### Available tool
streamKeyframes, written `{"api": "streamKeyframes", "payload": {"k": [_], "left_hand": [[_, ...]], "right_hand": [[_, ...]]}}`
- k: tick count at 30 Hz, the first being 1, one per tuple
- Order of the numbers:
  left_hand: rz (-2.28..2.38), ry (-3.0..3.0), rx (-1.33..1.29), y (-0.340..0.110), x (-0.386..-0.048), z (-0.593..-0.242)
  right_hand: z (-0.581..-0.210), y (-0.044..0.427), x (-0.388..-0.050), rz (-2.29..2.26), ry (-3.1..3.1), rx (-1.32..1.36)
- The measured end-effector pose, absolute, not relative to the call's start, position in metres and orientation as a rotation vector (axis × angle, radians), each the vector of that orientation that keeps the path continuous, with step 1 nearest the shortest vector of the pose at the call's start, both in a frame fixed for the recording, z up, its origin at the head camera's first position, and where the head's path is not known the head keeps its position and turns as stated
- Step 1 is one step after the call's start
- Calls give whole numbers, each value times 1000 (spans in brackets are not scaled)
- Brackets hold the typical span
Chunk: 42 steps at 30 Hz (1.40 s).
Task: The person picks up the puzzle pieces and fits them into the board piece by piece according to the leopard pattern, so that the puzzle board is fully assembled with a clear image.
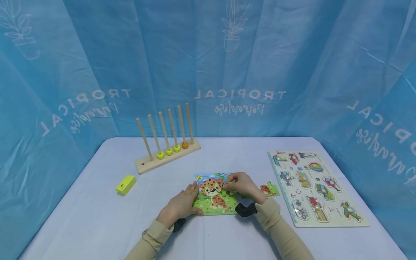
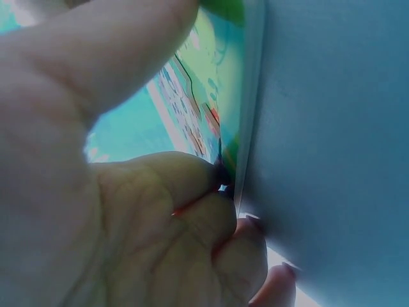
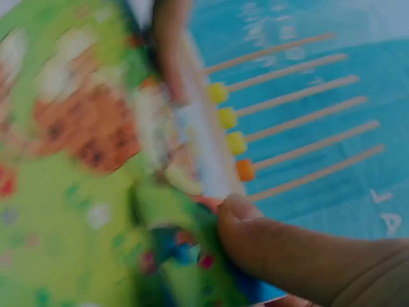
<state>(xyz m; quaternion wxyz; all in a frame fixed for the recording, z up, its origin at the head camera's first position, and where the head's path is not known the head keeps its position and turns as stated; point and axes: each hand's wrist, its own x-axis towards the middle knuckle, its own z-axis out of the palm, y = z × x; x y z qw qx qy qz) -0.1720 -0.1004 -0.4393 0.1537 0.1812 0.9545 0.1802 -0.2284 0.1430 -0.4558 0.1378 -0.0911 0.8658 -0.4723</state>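
Observation:
A leopard jigsaw puzzle [image 1: 217,206] lies flat on the table in the head view. My left hand [image 1: 181,203] rests along its left edge, fingers stretched forward and thumb at the near left corner. In the left wrist view, the fingers [image 2: 192,211] touch the board's side. Over the puzzle's right part, my right hand [image 1: 242,185] pinches a green puzzle piece [image 1: 225,193] between thumb and fingers. That piece [image 3: 169,249] looks tilted above the board and blurred in the right wrist view. Another leopard piece [image 1: 270,189] lies to the right of the right hand.
A wooden peg rack [image 1: 169,157] with yellow and orange beads stands at the back left. A yellow block [image 1: 125,185] lies at the left. To the right is a vehicle knob puzzle board [image 1: 300,202]. Blue curtains [image 1: 208,68] surround the white table [image 1: 227,238].

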Motion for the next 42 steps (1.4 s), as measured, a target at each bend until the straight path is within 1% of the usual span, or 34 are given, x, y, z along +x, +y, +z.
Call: {"api": "streamKeyframes", "payload": {"k": [3, 11, 17, 21, 25, 32, 42], "left_hand": [[511, 2737, 523, -101, -172, -441], [517, 2739, 519, -101, -173, -442], [536, 2731, 501, -102, -169, -441], [539, 2735, 495, -102, -168, -440], [556, 2731, 505, -101, -169, -440], [544, 2735, 514, -100, -170, -440], [535, 2738, 512, -100, -172, -438]], "right_hand": [[-456, 137, -225, -1260, 2597, -232], [-462, 130, -222, -1103, 2807, -312], [-467, 129, -223, -1080, 2813, -317], [-465, 133, -225, -1144, 2760, -346], [-460, 149, -231, -1267, 2683, -321], [-456, 198, -236, -1379, 2652, -281], [-454, 259, -216, -1144, 2773, -399]]}}
